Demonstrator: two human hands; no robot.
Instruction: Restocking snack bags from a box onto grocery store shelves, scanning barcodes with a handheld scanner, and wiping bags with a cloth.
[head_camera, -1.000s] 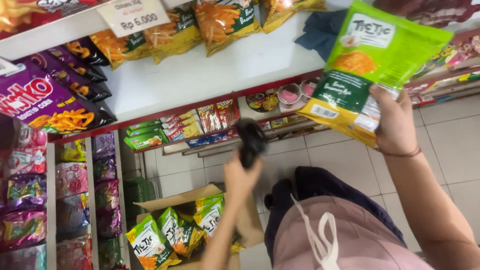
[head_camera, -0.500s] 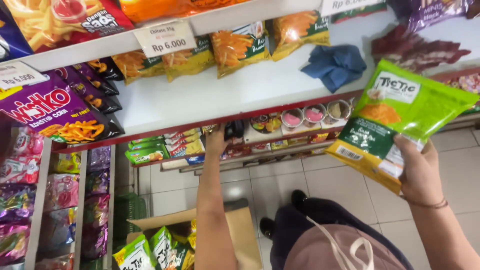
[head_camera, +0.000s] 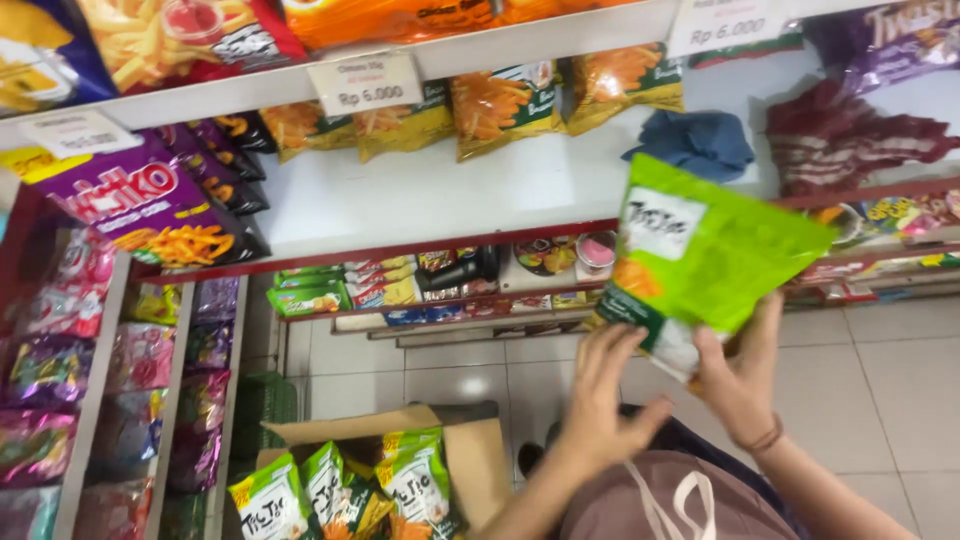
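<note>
Two hands (head_camera: 670, 390), one green snack bag (head_camera: 715, 250)

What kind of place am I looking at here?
Most likely a small grocery or convenience shop: tiered shelves of bagged snacks, price tags on the shelf edges, and an open cardboard box of green snack bags.

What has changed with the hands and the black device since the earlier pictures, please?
The left hand set the black device on the lower shelf, let go and came back to the green snack bag. The right hand kept its grip and lowered the bag. The cardboard box of bags stayed put.
</note>
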